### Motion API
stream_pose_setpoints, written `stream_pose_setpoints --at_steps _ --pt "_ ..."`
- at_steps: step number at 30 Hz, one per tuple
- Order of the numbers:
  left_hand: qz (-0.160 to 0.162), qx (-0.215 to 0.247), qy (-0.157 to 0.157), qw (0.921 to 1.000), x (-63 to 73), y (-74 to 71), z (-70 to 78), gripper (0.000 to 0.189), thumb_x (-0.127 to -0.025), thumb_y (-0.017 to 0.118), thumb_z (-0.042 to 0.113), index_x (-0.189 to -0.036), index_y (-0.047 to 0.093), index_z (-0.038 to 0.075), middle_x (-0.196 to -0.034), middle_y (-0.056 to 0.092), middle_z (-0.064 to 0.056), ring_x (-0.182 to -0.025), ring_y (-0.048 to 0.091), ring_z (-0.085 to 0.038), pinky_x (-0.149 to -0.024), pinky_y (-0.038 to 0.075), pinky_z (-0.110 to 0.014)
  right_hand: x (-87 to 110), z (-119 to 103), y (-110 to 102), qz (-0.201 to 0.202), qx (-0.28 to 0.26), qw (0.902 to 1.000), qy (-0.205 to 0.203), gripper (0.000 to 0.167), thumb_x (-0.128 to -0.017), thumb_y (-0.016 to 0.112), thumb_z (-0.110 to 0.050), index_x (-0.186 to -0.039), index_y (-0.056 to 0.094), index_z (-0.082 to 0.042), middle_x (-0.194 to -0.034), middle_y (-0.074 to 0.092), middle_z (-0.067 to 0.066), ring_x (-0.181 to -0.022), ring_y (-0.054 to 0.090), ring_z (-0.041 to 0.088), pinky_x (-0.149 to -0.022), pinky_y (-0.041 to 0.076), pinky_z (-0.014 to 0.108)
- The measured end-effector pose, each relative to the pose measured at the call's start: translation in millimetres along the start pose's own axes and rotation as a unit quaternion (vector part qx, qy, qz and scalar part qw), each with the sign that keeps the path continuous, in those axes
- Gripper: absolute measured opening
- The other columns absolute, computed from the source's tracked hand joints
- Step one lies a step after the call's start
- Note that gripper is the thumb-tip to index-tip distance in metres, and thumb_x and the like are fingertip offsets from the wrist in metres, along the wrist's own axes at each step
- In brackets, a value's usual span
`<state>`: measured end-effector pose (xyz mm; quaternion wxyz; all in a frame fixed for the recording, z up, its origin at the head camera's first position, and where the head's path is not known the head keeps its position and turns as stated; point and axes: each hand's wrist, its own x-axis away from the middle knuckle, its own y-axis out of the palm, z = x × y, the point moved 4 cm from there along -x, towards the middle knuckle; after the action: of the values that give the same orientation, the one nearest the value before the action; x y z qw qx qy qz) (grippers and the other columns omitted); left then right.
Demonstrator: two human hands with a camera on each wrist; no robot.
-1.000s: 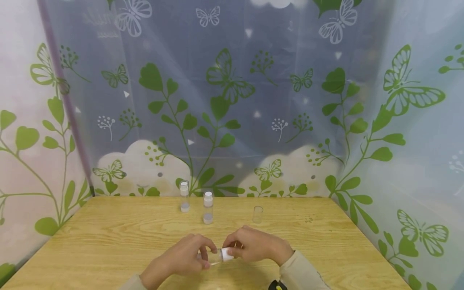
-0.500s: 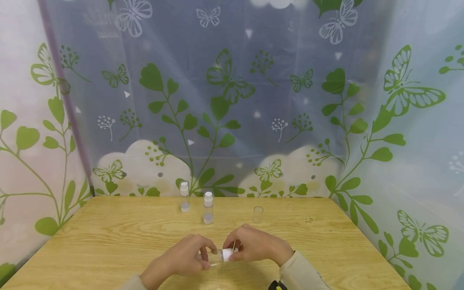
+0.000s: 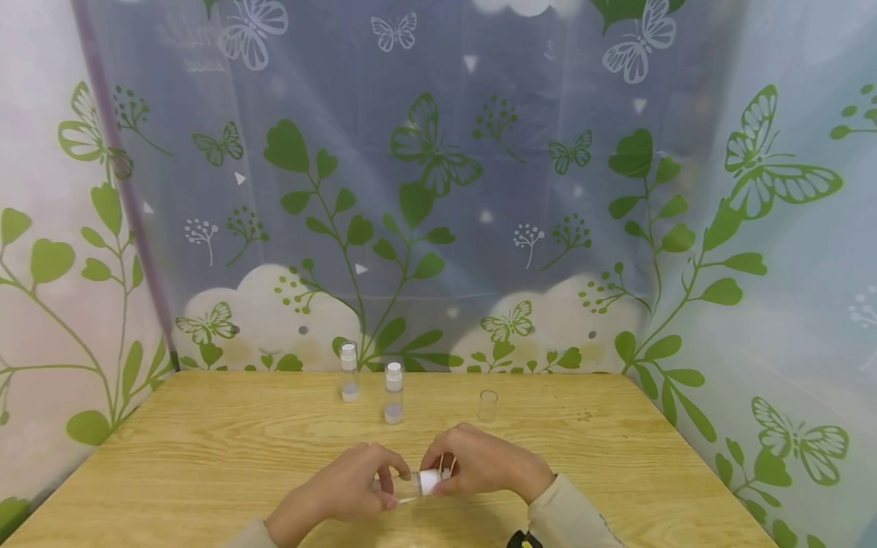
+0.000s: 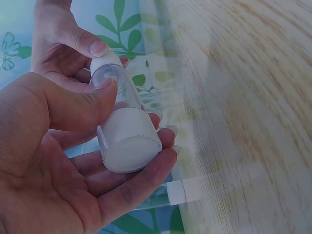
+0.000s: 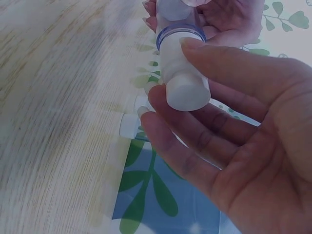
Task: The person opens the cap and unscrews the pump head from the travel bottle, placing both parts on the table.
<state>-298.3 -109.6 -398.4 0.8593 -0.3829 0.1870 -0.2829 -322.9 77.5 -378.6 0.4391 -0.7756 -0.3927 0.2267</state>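
A clear pump bottle lies level between both hands, close over the front of the table. My left hand [image 3: 356, 479] grips its see-through body; in the left wrist view the thumb presses its side and the fingers curl under the white base [image 4: 130, 146]. My right hand [image 3: 483, 460] holds the other end. Its thumb lies on the white collar [image 5: 176, 56] in the right wrist view, with the fingers beneath the white pump head [image 5: 187, 92]. No clear cap covers that pump head. A clear cap [image 3: 488, 408] stands alone on the table, beyond the right hand.
Two similar bottles, a left one [image 3: 349, 373] and a nearer one [image 3: 393, 393], stand upright with clear caps on, towards the back of the wooden table [image 3: 260, 426]. Patterned curtains [image 3: 438, 228] enclose the back and sides. A black and yellow object [image 3: 524, 540] shows beside the right sleeve.
My right fingers have shifted a little around the pump end, and more of the white collar shows. The left hand, standing bottles and loose cap stay where they were.
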Motion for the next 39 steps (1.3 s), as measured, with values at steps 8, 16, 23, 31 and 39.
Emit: stream_pose_setpoints --at_steps 8,16,23,31,39 --pt "0.002 -0.006 0.000 1.0000 0.2 -0.7 0.6 0.034 -0.077 0.078 -0.002 -0.111 0.074 0.001 -0.077 0.075 0.000 -0.065 0.060 0.000 -0.064 0.052 -0.021 0.4 0.0 -0.2 0.000 -0.012 0.9999 0.004 0.020 -0.090 0.079 -0.009 -0.109 0.077 -0.010 -0.106 0.078 0.000 -0.086 0.065 -0.005 -0.074 0.056 0.013" --pt "0.003 -0.009 -0.002 1.0000 0.3 -1.2 -0.3 0.034 -0.077 0.078 -0.002 -0.111 0.074 0.002 -0.078 0.075 0.001 -0.065 0.060 -0.001 -0.065 0.053 -0.022 0.8 0.1 -1.6 0.000 -0.017 0.9998 0.010 0.022 -0.092 0.078 -0.012 -0.113 0.076 -0.011 -0.110 0.077 0.000 -0.090 0.066 -0.004 -0.077 0.056 0.015" --pt "0.002 -0.008 -0.004 1.0000 0.6 -1.0 -0.4 0.035 -0.078 0.078 -0.002 -0.112 0.074 0.002 -0.078 0.075 0.001 -0.063 0.061 -0.001 -0.065 0.054 -0.022 2.0 1.0 -2.0 0.005 -0.004 1.0000 0.000 0.024 -0.102 0.064 -0.016 -0.123 0.072 -0.006 -0.117 0.076 0.007 -0.095 0.070 0.001 -0.081 0.056 0.015" --pt "0.000 -0.002 -0.004 1.0000 0.7 -1.3 0.5 0.035 -0.078 0.077 -0.003 -0.112 0.074 0.001 -0.078 0.074 0.000 -0.063 0.059 -0.002 -0.064 0.053 -0.021 1.7 1.9 0.2 -0.007 0.008 0.9999 0.004 0.023 -0.105 0.058 -0.014 -0.120 0.074 -0.007 -0.112 0.079 0.004 -0.088 0.073 0.001 -0.080 0.055 0.014" --pt "-0.002 -0.004 -0.003 1.0000 -0.3 -1.4 -0.6 0.034 -0.078 0.077 -0.003 -0.112 0.074 0.001 -0.078 0.075 0.000 -0.064 0.060 -0.002 -0.064 0.053 -0.022 1.5 -0.1 -0.1 -0.008 0.003 1.0000 0.001 0.019 -0.101 0.065 -0.012 -0.116 0.076 -0.010 -0.106 0.079 0.000 -0.084 0.069 -0.004 -0.079 0.055 0.014"
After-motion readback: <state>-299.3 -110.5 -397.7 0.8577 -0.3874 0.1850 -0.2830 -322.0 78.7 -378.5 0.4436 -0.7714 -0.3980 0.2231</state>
